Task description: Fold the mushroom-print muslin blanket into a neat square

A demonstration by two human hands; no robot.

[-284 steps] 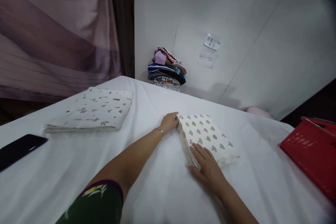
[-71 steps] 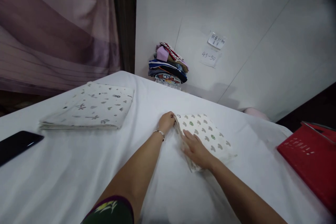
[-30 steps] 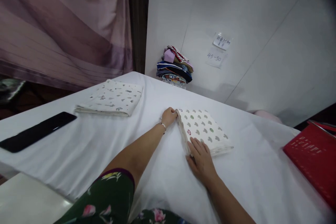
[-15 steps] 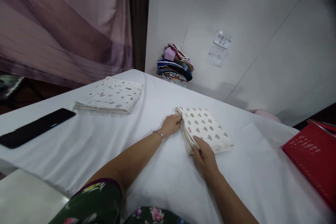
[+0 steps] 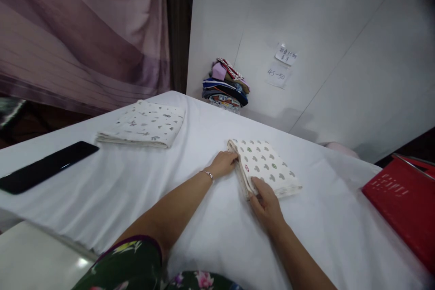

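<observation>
A folded white cloth [image 5: 263,163] printed with grey, green and red mushroom-like shapes lies on the white-covered table [image 5: 204,217], its layers showing along the left edge. My left hand [image 5: 224,163], with a bracelet at the wrist, grips that edge near the far left corner; its fingertips are partly hidden in the layers. At the near left corner my right hand [image 5: 267,201] pinches the cloth, fingers on top and thumb at the layered side. Farther left lies a second folded white cloth [image 5: 146,124] with small grey prints.
A black phone-like slab [image 5: 47,167] lies at the left. A red bag or folder [image 5: 401,199] stands at the right edge. Behind the table, a stack of folded fabrics [image 5: 226,84] rises against the wall, where paper notes [image 5: 280,70] hang. A purple curtain [image 5: 84,31] hangs at far left.
Both hands keep their places on the mushroom-print cloth, with hardly any movement. The whole view has shifted very slightly.
</observation>
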